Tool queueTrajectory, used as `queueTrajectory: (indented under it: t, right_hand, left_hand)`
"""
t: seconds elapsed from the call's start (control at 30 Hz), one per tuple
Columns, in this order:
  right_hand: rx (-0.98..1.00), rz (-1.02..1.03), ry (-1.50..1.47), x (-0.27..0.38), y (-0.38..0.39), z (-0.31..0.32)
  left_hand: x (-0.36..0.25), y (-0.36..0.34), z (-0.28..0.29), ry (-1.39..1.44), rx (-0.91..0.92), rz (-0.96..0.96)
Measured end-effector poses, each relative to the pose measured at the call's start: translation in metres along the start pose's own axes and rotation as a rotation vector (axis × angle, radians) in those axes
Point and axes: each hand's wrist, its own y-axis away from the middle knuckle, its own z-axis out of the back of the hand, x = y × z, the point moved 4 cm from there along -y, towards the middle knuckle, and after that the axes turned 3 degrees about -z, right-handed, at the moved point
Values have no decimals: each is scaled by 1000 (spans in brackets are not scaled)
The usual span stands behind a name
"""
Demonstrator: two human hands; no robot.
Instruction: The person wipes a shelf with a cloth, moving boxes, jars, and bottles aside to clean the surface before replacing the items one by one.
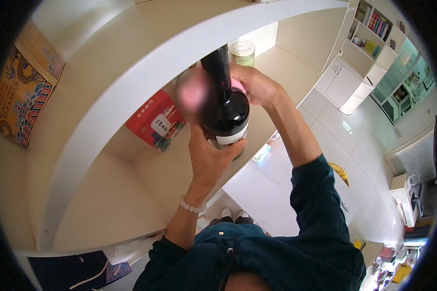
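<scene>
A dark glass wine bottle [232, 114] with a white label band is held upright, slightly tilted, above the shelf. My left hand [209, 153] wraps round its lower body, thumb across the label. Beside the bottle's neck, my right hand [257, 86] is closed on a pink cloth [238, 86] pressed against the glass; its fingertips are hidden behind the bottle. Left of the neck a pink patch is blurred, and I cannot make it out. A red printed box [158, 119] stands on the shelf left of my hands. Behind my right hand is a lidded jar [243, 51].
A curved white shelf edge [116, 68] arches over my hands. An orange and blue patterned box [22, 92] sits at the far left. Below is a white table surface [257, 194] with a small packet [263, 153]. A white bookcase [361, 63] stands far right.
</scene>
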Motion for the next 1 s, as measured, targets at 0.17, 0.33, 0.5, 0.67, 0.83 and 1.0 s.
queueTrajectory:
  t: [0.17,0.33,0.5,0.67,0.83,1.0]
  right_hand:
    - [-557,92,484,-6,51,-22]
    - [-875,561,1093,-34,65,-58]
    - [-927,631,1632,-51,54,-80]
    - [-844,446,1855,-49,46,-95]
    - [-675,497,1727,-51,60,-87]
    - [-623,794,1250,-71,90,-59]
  left_hand:
    - [-3,0,-4,76,-33,32]
    - [-9,-3,-5,173,-40,-71]
    - [-12,-2,-6,236,-18,-77]
    - [-4,-1,-3,282,-63,-68]
    - [18,13,-1,563,-96,58]
    - [34,11,5,202,118,177]
